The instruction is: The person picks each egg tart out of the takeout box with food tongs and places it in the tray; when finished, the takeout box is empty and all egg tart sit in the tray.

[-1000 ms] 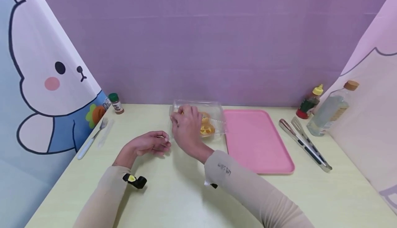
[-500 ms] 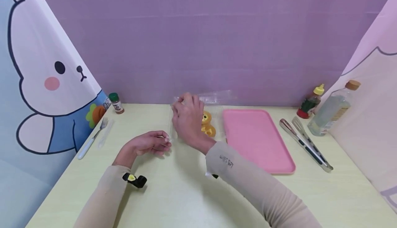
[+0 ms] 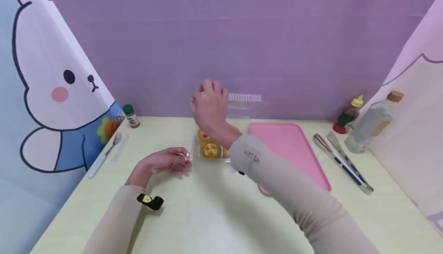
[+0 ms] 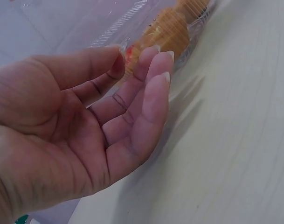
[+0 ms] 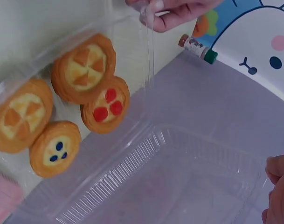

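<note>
A clear plastic clamshell box (image 5: 153,51) stands at the back middle of the table, its lid (image 5: 193,172) raised. Inside the base lie several round tarts (image 5: 83,67), some topped with orange wedges, one with red pieces, one with dark blue ones. My right hand (image 3: 210,110) grips the lid's free edge above the base and partly hides the box in the head view. At the near left corner of the base, my left hand (image 3: 169,161) pinches the clear plastic between thumb and forefinger, the other fingers loosely bent (image 4: 155,98).
A pink tray (image 3: 277,142) lies right of the box, partly under my right sleeve. Farther right are metal tongs (image 3: 342,163), a yellow-capped sauce bottle (image 3: 347,115) and a large clear bottle (image 3: 372,123). On the left lie a fork (image 3: 105,156) and a green-capped shaker (image 3: 131,116).
My right hand has risen, swinging the lid up and back from the base. More tarts now show below the hand. The left hand has stayed at the box's corner.
</note>
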A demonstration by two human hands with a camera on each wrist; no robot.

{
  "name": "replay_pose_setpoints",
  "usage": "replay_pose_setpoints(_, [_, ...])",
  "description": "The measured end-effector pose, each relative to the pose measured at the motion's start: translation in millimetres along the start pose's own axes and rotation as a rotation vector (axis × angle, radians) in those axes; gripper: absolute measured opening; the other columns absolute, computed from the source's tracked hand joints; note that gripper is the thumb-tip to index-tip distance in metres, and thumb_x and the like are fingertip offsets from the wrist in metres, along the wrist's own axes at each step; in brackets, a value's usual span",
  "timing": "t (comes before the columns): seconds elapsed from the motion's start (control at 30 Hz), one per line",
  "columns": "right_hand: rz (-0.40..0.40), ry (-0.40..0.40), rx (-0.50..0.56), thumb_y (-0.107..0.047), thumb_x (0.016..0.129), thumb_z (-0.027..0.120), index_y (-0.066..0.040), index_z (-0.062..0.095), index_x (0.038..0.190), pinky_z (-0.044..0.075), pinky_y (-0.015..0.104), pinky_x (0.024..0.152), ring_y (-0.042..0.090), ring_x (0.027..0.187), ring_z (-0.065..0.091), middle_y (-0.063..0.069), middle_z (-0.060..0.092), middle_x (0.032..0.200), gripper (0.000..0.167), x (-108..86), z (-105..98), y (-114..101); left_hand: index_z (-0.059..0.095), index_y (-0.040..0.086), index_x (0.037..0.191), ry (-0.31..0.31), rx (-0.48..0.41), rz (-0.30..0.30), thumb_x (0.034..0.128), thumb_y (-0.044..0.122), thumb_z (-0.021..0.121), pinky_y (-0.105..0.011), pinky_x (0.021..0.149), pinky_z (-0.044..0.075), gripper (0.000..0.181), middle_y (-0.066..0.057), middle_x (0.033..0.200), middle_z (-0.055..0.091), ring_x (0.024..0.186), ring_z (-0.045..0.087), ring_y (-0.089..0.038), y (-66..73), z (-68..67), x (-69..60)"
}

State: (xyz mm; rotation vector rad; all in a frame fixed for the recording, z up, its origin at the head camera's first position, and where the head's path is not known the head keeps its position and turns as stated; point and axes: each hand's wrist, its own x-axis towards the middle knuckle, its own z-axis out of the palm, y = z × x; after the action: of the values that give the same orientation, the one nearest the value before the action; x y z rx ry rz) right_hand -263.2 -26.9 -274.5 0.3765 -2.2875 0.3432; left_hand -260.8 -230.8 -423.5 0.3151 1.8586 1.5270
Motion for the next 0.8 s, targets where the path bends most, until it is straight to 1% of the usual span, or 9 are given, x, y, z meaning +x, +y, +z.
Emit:
replay_pose_setpoints(0.17, [0.006, -0.076, -0.05, -0.028, 0.098, 0.062, -0.022, 0.079, 0.093, 0.037, 0.039, 0.089, 0.021, 0.111, 0.047, -0.003, 0.057, 0.11, 0.018, 10.5, 8, 0, 0.054, 0.011, 0.109, -0.005, 0.011, -0.002, 0.1042, 0.018, 0.053, -0.038, 0.082, 0.06, 0.009, -0.008, 0.11, 0.067, 0.098, 0.07, -0.022, -0.9, 2.0, -1.1])
replay_pose_setpoints(0.27, [0.01, -0.125, -0.061, -0.027, 0.099, 0.06, -0.024, 0.078, 0.094, 0.035, 0.038, 0.088, 0.021, 0.112, 0.046, -0.003, 0.055, 0.111, 0.019, 14.4, 13, 0, 0.054, 0.009, 0.11, -0.002, 0.017, 0.0, 0.1044, 0.017, 0.052, -0.039, 0.081, 0.06, 0.01, -0.009, 0.109, 0.067, 0.097, 0.07, -0.022, -0.1, 2.4, -2.5])
replay_pose_setpoints(0.4, [0.037, -0.179, -0.061, -0.027, 0.1, 0.058, -0.026, 0.077, 0.098, 0.034, 0.038, 0.088, 0.021, 0.113, 0.044, -0.003, 0.055, 0.111, 0.019, 18.6, 19, 5, 0.054, 0.009, 0.11, -0.009, 0.025, 0.006, 0.1043, 0.018, 0.053, -0.038, 0.081, 0.06, 0.011, -0.009, 0.11, 0.066, 0.097, 0.07, -0.021, 2.7, 2.5, -2.2])
replay_pose_setpoints(0.47, [0.043, -0.201, -0.058, -0.028, 0.1, 0.057, -0.027, 0.077, 0.1, 0.035, 0.039, 0.089, 0.021, 0.113, 0.044, -0.004, 0.054, 0.11, 0.02, 20.6, 22, 7, 0.053, 0.009, 0.11, -0.015, 0.032, 0.013, 0.1041, 0.019, 0.053, -0.038, 0.081, 0.06, 0.012, -0.009, 0.109, 0.067, 0.096, 0.07, -0.021, 4.7, 2.5, -2.3])
replay_pose_setpoints(0.6, [0.024, -0.231, -0.045, -0.029, 0.102, 0.054, -0.03, 0.076, 0.102, 0.035, 0.04, 0.091, 0.021, 0.113, 0.044, -0.004, 0.056, 0.107, 0.022, 24.1, 24, 9, 0.054, 0.009, 0.109, -0.012, 0.042, 0.019, 0.1034, 0.019, 0.055, -0.037, 0.08, 0.059, 0.011, -0.008, 0.107, 0.067, 0.095, 0.07, -0.02, 7.0, 2.0, -2.0])
replay_pose_setpoints(0.8, [0.024, -0.262, -0.04, -0.03, 0.102, 0.054, -0.031, 0.074, 0.103, 0.035, 0.04, 0.092, 0.022, 0.114, 0.044, -0.003, 0.057, 0.105, 0.02, 29.4, 29, 11, 0.055, 0.01, 0.108, -0.008, 0.048, 0.028, 0.1031, 0.02, 0.055, -0.038, 0.08, 0.06, 0.011, -0.008, 0.107, 0.066, 0.095, 0.07, -0.021, 6.4, 3.0, -0.7])
